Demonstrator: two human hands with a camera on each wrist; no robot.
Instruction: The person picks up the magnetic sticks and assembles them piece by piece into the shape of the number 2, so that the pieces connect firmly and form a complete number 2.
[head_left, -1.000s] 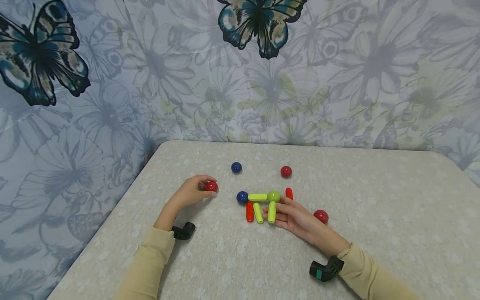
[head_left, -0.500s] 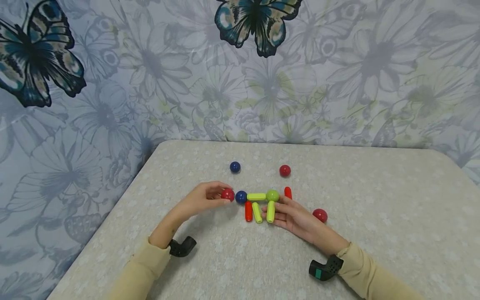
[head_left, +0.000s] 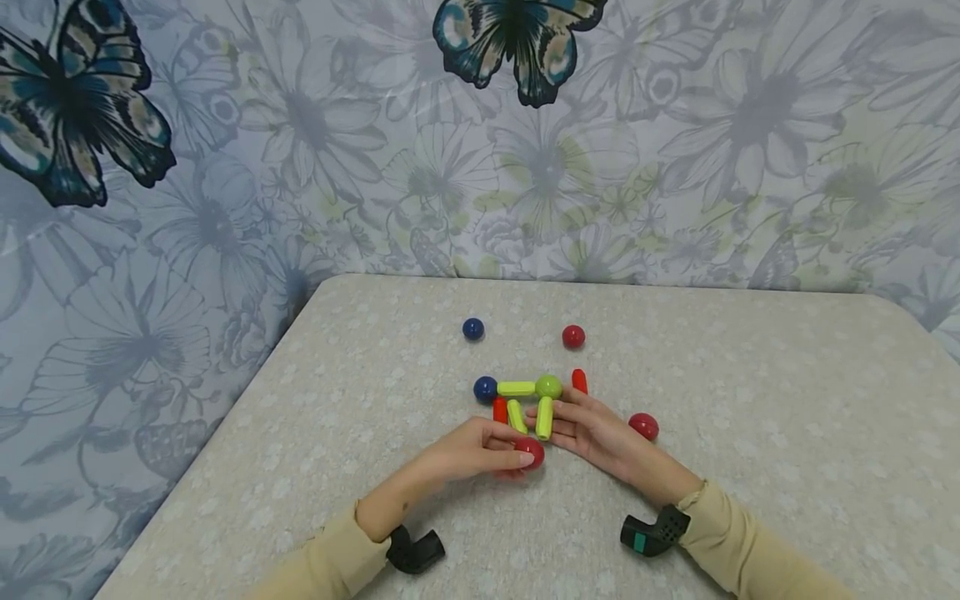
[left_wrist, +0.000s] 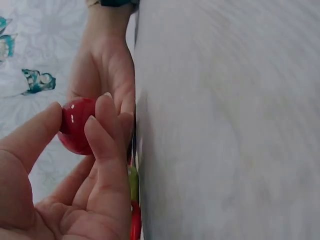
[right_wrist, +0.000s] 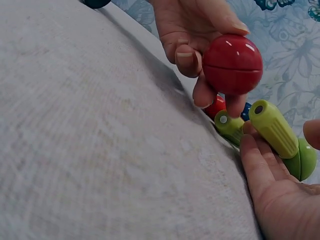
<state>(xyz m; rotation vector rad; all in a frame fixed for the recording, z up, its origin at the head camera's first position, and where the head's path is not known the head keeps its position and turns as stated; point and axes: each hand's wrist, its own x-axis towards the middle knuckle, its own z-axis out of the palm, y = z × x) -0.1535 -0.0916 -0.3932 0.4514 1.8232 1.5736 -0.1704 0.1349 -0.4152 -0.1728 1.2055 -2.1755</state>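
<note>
Between thumb and fingers, my left hand (head_left: 468,452) pinches a red ball (head_left: 529,453), just in front of the near ends of the short sticks. In the right wrist view that ball (right_wrist: 233,65) shows a seam around it. My right hand (head_left: 603,437) lies with extended fingers beside and behind a yellow-green stick (head_left: 544,418), which meets a green ball (head_left: 548,387). Another yellow-green stick (head_left: 516,388) joins the green ball to a blue ball (head_left: 485,389). Below it lie a red stick (head_left: 500,410) and a yellow-green stick (head_left: 516,415).
Farther back on the table (head_left: 750,375) are a blue ball (head_left: 473,329) and a red ball (head_left: 573,337). A red stick (head_left: 579,381) lies behind my right fingers, and another red ball (head_left: 643,427) sits beside the right wrist. A patterned wall stands behind.
Holding the red ball, my left hand has moved right and then nearer, from left of the blue ball to below the sticks. My right hand has stayed nearly still.
</note>
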